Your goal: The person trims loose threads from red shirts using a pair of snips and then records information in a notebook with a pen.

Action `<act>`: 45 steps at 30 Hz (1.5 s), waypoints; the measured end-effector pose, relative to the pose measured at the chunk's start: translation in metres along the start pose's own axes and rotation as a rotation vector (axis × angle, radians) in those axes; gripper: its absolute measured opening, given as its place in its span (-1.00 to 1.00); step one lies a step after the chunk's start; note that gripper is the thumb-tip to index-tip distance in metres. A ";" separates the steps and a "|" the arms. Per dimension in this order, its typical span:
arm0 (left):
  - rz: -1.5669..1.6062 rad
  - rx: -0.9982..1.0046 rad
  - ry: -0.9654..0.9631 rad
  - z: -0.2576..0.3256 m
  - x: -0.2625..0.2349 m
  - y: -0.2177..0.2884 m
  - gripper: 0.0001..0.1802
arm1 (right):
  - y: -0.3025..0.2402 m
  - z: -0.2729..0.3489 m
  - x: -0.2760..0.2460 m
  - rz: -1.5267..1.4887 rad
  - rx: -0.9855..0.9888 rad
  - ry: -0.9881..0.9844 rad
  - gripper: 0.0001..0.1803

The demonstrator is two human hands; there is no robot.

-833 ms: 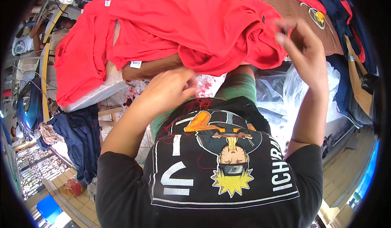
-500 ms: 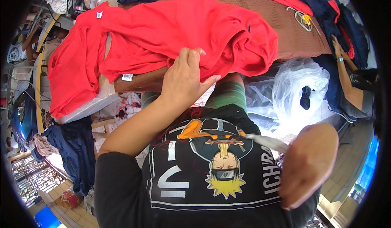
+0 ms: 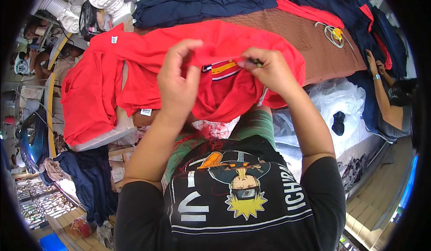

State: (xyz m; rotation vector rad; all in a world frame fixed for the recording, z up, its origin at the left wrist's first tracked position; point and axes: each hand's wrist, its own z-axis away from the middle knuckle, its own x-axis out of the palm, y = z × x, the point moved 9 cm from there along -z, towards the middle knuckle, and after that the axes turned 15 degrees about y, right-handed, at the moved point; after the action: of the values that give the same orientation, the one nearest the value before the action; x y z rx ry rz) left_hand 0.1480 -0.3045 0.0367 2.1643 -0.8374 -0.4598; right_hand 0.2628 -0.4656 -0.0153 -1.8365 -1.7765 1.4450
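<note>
A large red garment with small white labels lies spread across the table in front of me. Part of it is lifted, showing a yellow, white and dark striped patch. My left hand is over its middle, thumb and curved fingers apart, against the cloth. My right hand is closed, pinching a raised red edge that stretches toward the left hand. Something small and dark shows between its fingers, and a pale narrow tip sticks out below; the tool's kind is mostly hidden.
A brown textured cover lies on the table, with a yellow-and-white cord bundle on it. Dark blue cloth is heaped at the back. Clear plastic sits at right, near another person's arm. Dark cloth hangs at left.
My right hand has swung up from beside my body to the red garment and gripped its edge. My left hand has shifted up and left, and the striped patch has come into view.
</note>
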 end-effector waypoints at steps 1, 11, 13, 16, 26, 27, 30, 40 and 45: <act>0.055 -0.153 -0.043 -0.009 -0.001 -0.011 -0.61 | -0.005 -0.007 -0.007 -0.109 0.065 0.038 -0.86; 0.399 -0.772 -0.529 0.014 0.022 -0.051 -0.56 | 0.024 -0.024 -0.045 -0.064 0.284 0.291 -0.69; 0.365 -0.777 -0.501 0.018 0.019 -0.055 -0.56 | 0.025 -0.017 -0.047 -0.048 0.295 0.274 -0.69; 0.354 -0.833 -0.509 0.032 0.017 -0.061 -0.57 | 0.030 -0.006 -0.044 0.014 0.320 0.202 -0.71; 0.320 -0.713 -0.321 0.058 0.025 -0.040 -0.61 | -0.080 0.030 0.007 -0.011 -0.191 0.242 -0.73; 0.308 -0.683 -0.315 0.060 0.027 -0.034 -0.61 | -0.077 0.032 0.008 0.022 -0.199 0.257 -0.73; 0.291 -0.660 -0.291 0.064 0.026 -0.030 -0.61 | -0.079 0.030 0.008 0.072 -0.104 0.170 -0.79; 0.334 -0.724 -0.224 0.056 0.020 -0.033 -0.61 | -0.070 0.037 -0.022 -0.004 0.027 0.162 -0.74; 0.353 -0.735 -0.229 0.059 0.022 -0.031 -0.61 | -0.080 0.038 -0.017 0.079 -0.154 0.164 -0.73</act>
State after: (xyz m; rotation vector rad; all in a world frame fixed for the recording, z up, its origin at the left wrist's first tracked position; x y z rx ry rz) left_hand 0.1444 -0.3352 -0.0266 1.2789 -0.9611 -0.7066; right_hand 0.1868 -0.4773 0.0316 -2.0570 -1.7980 1.1727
